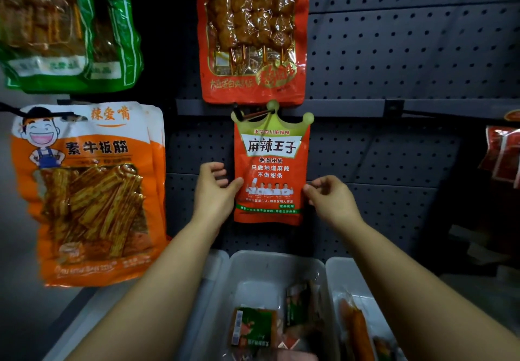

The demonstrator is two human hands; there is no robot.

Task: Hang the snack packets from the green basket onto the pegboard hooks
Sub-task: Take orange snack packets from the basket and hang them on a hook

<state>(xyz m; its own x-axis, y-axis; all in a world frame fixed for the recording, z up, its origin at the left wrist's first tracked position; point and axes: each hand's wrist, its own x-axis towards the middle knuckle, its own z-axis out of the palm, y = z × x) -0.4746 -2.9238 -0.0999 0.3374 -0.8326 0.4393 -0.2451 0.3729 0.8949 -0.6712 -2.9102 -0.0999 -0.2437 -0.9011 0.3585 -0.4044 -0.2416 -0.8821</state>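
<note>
Since only the head view is given, everything rests on it: a red snack packet (271, 175) with a crown-shaped header hangs on a pegboard hook (254, 113) just under the rail at the middle of the pegboard (394, 59). The left hand (215, 189) touches the packet's left edge with thumb and loosely curled fingers, and the right hand (329, 194) pinches the lower right edge, though blur makes the exact contact hard to read. I judge the packet light, thin and floppy, its film slick, so the side edges or the stiffer header near the hole are the best places to hold. Below, at the bottom edge of the board, pale bins (253, 270) hold more small packets (253, 329); no green basket shows. Orange packets (90, 191) hang at the board's left edge, and a skewer packet (250, 34) hangs above.
</note>
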